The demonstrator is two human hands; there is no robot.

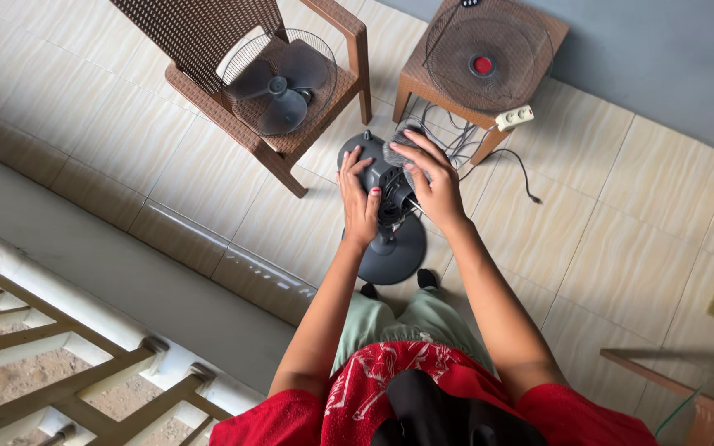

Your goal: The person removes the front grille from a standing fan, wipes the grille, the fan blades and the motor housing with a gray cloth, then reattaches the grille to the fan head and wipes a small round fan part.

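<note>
- The left hand (360,198) is resting flat, fingers spread, against the left side of the dark grey fan motor housing (378,169); it is touching rather than gripping.
- The right hand (430,177) is curling over the top right of the same housing, fingers partly bent and pressing on a grey dusty patch there; whether it is holding anything small cannot be told.
- One fan body is standing on the tiled floor (605,248) just in front of the person's feet, its one round base (394,252) lying directly below both hands.
- One thin wire is running out from under the right hand.
- Two brown wicker chairs are standing just beyond the fan body.
- The left chair (208,49) is carrying one wire guard with one three-bladed rotor (278,83) lying in it.
- The right chair (423,83) is carrying one second wire guard (485,54) with a red centre cap.
- One white socket strip (514,117) is sitting at that chair's edge, its dark cord trailing across the floor.
</note>
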